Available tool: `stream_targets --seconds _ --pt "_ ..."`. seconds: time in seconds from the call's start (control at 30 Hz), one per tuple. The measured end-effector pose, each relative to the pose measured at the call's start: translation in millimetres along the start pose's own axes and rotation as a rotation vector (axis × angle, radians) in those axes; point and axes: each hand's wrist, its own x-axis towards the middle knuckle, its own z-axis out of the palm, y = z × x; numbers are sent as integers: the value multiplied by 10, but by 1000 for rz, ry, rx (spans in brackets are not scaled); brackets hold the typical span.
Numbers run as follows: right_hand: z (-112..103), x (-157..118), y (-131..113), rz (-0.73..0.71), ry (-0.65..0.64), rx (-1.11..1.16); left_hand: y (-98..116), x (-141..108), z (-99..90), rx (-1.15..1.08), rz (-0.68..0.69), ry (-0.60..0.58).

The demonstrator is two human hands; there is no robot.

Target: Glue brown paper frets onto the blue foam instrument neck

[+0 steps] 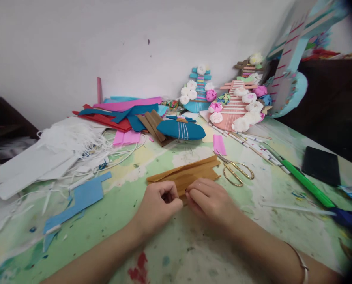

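Note:
A folded strip of mustard-brown crepe paper [190,172] lies in front of me, its right end notched. My left hand [161,201] is curled at its near edge, thumb and forefinger pinched together. Close beside it, nearly touching, my right hand [208,199] is closed, with its fingertips on the brown paper. Both hands seem to pinch the paper's near edge; the fingers hide exactly how much. Gold-handled scissors [236,169] lie just beyond the paper's right end, beside a small pink paper piece [219,144].
A blue stringed paper model [181,129] lies behind the brown paper, near coloured paper sheets [117,118]. Flower-covered instrument models [235,104] stand against the wall. White string [72,138] and blue foam scraps [88,194] lie left; a green cutter-like tool [308,183] and black phone-like slab [321,165] right.

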Motion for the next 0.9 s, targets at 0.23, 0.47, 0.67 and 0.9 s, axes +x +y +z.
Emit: stream_targets --seconds 0.23,0.47,0.67,0.9 --pt "-107 -4 6 150 -19 245 -4 20 -105 -81 63 -23" --pt "-134 -7 -40 241 -81 288 -38 -35 -74 126 324 -102" --pt "-159 -11 -32 310 -144 377 -19 -38 -78 254 490 -110" --pt "-149 -9 -75 326 -170 397 -12 -30 -30 354 644 54"
